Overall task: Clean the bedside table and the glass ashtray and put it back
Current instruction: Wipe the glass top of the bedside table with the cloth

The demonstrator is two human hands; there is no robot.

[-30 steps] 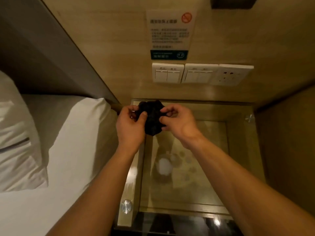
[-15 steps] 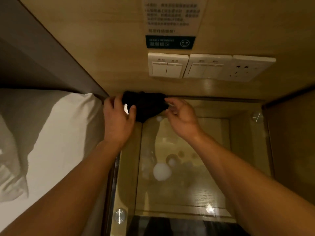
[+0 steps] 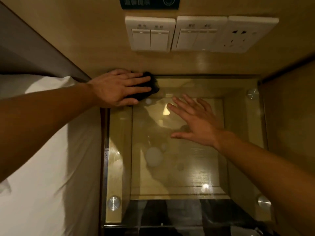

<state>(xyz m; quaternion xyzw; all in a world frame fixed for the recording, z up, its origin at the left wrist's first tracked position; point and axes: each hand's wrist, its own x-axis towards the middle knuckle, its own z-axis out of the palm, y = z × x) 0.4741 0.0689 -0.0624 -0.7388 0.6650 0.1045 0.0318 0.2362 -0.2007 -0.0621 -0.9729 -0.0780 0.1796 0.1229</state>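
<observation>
My left hand lies flat, fingers together, pressing a dark cloth onto the far left corner of the bedside table, against the wall. My right hand hovers open, fingers spread, above the glass top. No ashtray in view.

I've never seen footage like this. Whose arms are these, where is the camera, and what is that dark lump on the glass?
No machine here: a person wears a camera on the head, looking down at their own arms. The left hand presses a dark cloth flat onto the far left corner of the glass top of a bedside table. The right hand is open, fingers spread, holding nothing. Pale smudges mark the glass. A white bed lies left; wall switches are above. No ashtray shows.
</observation>
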